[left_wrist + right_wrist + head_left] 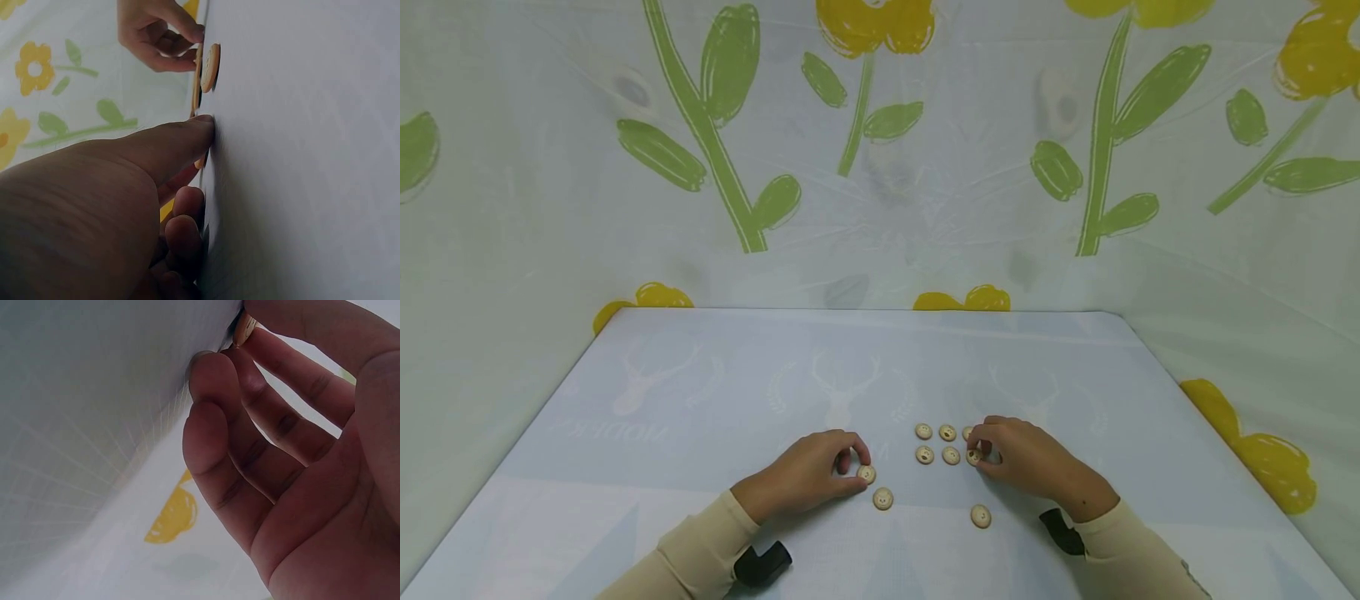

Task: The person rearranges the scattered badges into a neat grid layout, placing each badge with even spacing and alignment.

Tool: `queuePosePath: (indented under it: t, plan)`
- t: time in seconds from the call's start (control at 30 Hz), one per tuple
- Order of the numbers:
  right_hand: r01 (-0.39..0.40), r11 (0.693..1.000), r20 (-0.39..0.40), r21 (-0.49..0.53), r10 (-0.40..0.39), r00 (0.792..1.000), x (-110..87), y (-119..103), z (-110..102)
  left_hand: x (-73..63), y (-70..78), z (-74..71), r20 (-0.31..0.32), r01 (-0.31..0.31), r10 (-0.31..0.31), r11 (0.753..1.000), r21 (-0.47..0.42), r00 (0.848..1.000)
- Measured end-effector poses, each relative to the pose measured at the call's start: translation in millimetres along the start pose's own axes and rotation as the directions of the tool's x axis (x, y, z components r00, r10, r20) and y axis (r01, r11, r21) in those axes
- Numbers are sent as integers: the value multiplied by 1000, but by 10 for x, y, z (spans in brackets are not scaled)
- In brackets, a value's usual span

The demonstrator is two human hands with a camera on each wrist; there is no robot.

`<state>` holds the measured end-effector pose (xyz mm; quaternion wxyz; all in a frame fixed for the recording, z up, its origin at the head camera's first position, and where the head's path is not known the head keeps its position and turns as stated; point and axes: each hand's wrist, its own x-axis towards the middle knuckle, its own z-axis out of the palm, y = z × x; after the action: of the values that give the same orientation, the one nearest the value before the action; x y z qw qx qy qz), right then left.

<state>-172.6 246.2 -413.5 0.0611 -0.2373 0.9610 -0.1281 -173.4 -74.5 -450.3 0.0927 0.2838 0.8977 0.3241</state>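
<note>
My left hand [811, 473] pinches a pale wooden button [867, 474] between thumb and index finger, low on the table. Just below it lies another loose button [883, 499]. On the right, my right hand [1026, 457] holds a button [973, 457] by its edge, at the right end of the nearer of two short button rows. Its fingers partly cover a button [967, 433] in the farther row. In the right wrist view the held button [244, 329] shows as a thin edge between thumb and index finger, with the other fingers curled beside it.
To the left of my right hand sit the other row buttons, among them one [924, 455] at the near left. A single button [981, 517] lies closer to me. The pale table [700, 375] ends at a flower-patterned sheet [925, 208] behind and beside it.
</note>
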Motion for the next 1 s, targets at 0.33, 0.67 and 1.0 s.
queuePosePath:
  t: [0.33, 0.67, 1.0]
  plan:
    - [-3, 1000, 4, 8, 3, 1000, 1, 1, -4, 1, 11, -6, 1, 6, -6, 1000, -5, 1000]
    - [-1, 1000, 0, 7, 1, 1000, 2, -3, -2, -3, 14, -9, -2, 8, -8, 1000, -7, 1000]
    - [-26, 1000, 18, 11, 25, 1000, 0, 0, -7, -10, 32, -15, -5, 4, -4, 1000, -17, 1000]
